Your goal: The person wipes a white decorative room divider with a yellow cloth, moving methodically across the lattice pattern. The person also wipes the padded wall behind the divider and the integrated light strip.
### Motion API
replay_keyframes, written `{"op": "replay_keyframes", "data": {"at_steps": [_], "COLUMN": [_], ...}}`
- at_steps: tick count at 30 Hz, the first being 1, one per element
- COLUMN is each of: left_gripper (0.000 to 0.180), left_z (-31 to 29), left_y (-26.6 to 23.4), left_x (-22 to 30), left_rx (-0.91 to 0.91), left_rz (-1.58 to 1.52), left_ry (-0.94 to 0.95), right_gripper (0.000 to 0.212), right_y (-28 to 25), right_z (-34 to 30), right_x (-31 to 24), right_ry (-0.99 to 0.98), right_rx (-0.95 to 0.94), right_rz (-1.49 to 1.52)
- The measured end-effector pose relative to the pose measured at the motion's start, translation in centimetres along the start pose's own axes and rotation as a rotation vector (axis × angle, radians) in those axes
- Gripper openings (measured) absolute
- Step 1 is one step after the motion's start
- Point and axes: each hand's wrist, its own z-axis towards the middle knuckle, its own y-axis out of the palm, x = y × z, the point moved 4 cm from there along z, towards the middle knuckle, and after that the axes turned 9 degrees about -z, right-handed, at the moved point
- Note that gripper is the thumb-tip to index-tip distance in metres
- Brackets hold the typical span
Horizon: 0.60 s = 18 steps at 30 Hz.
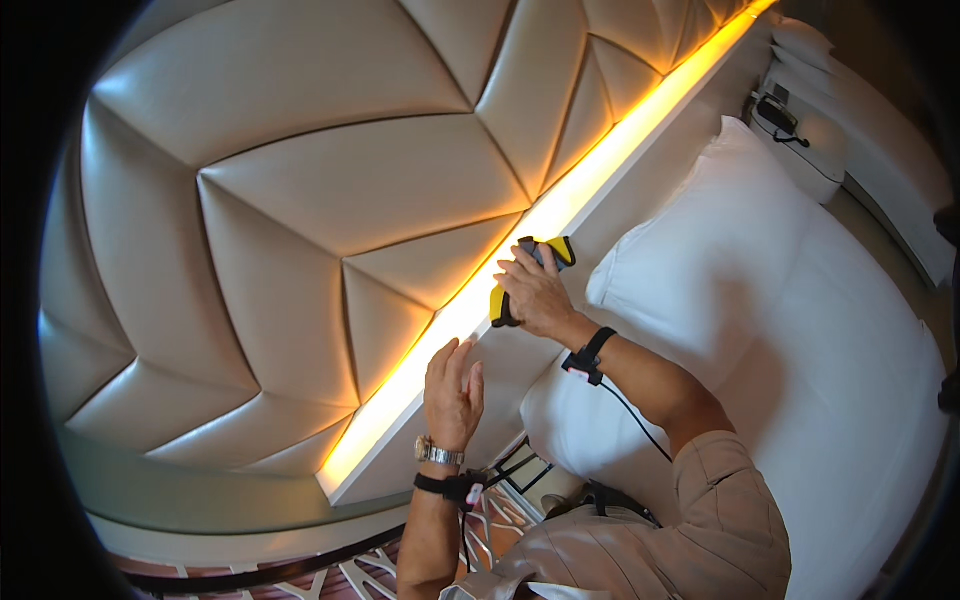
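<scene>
My right hand [540,298] is closed over a yellow-and-black tool with a grey middle [500,308], on the lit ledge [600,185] below the padded wall. Its yellow ends stick out on both sides of my fingers; the palm hides the rest, so its exact kind is unclear. Lower and to the left, my left hand [453,395] is open and holds nothing. Those fingers point up along the ledge's front edge; whether they touch it I cannot tell. Both wrists wear black straps with cables, and a metal watch [440,452] sits on the left one.
A beige padded headboard wall [330,180] rises behind the ledge. White pillows and bedding [830,330] lie to the right. Beyond them, a bedside unit [815,150] carries a dark telephone [778,114]. A patterned white lattice [370,575] is at the lower left.
</scene>
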Motion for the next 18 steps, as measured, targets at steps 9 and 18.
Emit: {"op": "replay_keyframes", "data": {"at_steps": [9, 18], "left_gripper": [0.082, 0.09], "left_z": [6.5, 8.6], "left_y": [9.6, 12.0], "left_x": [-2.6, -4.9], "left_rx": [-0.473, -0.539], "left_rz": [0.211, 0.198], "left_ry": [0.276, 0.235], "right_gripper": [0.062, 0.053], "right_y": [-3.9, -5.5], "right_z": [2.0, 4.3], "right_x": [13.7, 27.6], "right_ry": [0.162, 0.137], "right_rx": [0.004, 0.163], "right_rz": [-0.135, -0.191]}}
